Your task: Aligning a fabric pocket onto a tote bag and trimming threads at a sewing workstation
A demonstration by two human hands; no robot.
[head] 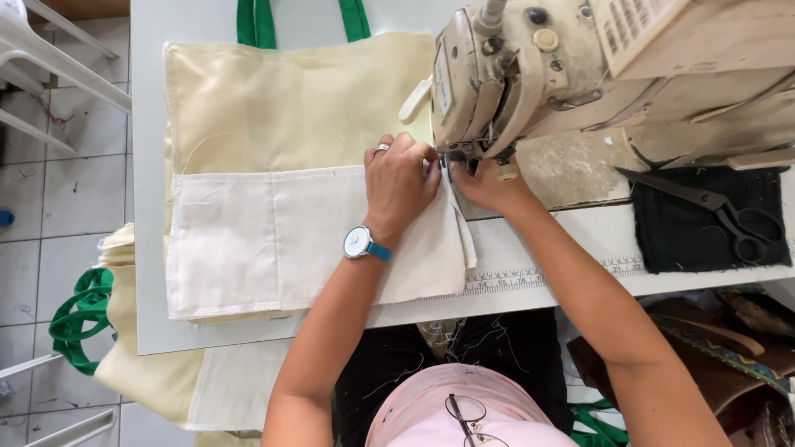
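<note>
Basically both hands at the needle: left hand point(400, 184), ring + teal-strap watch, lies flat w/ fingertips pinching the white pocket panel point(273, 240) edge on the cream tote bag point(290, 103); right hand point(489, 184) closed on the same folded edge just under the sewing machine head point(513, 70), which hides the needle & right fingertips. Bag spread across the table point(149, 248), green handles point(257, 21) at far edge. Scissors point(716, 207) on black cloth point(704, 219) to the right, well apart. More cream bags w/ green straps point(79, 319) hang off the left side.
</note>
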